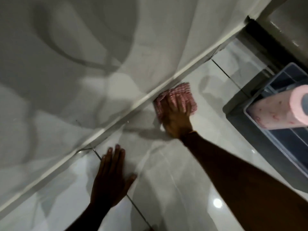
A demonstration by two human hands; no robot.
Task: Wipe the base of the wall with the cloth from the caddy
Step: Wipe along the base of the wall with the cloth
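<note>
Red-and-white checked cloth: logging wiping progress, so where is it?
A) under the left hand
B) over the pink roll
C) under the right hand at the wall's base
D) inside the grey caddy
C: the right hand presses the red-and-white checked cloth against the white wall base.

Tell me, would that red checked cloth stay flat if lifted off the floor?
Probably not: the cloth bunches and creases under the right hand, so it looks floppy. It likely slides easily, since the floor tiles look glossy.

Red checked cloth (pixel 182 95): I see it on the tiled floor (pixel 216 117), against the white skirting (pixel 116 121).
Clear plastic caddy (pixel 266 92): to its right.
</note>
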